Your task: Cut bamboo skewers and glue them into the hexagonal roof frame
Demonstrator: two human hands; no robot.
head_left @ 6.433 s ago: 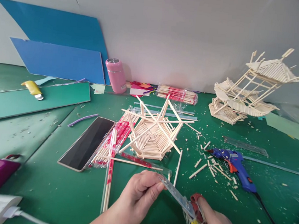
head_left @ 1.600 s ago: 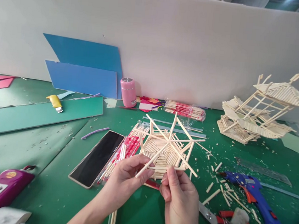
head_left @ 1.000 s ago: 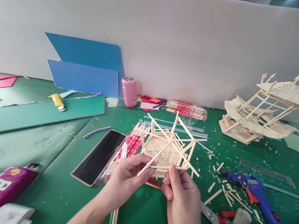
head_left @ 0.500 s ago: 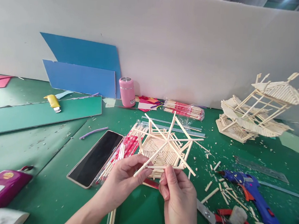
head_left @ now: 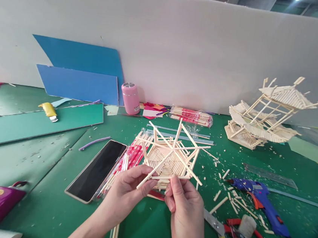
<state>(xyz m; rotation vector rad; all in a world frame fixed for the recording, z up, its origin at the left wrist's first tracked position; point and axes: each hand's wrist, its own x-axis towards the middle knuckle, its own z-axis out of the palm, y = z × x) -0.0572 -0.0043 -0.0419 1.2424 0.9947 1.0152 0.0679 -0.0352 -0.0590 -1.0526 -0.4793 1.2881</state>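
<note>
The stick frame (head_left: 168,164) sits upright on the counter (head_left: 143,234), straight in front of the person, its spokes meeting at a hub above the hexagonal floor. The left hand (head_left: 127,193) is closed in a thumb-and-finger pinch near the low front end of a spoke (head_left: 160,163), whose tip juts out past the fingers. The right hand (head_left: 186,209) pinches a short stick (head_left: 165,177) toward its right end, the other fingers curled in; the stick runs across the front, and its left end reaches the left hand's grip. The step in hand looks to be fitting this crosspiece between neighbouring spokes. Whether either end is bonded cannot be told. The next move seems to call for keeping both ends level and the pressure light, since the spokes look thin enough to shift. The glue gun (head_left: 259,195) lies to the right, untouched.
</note>
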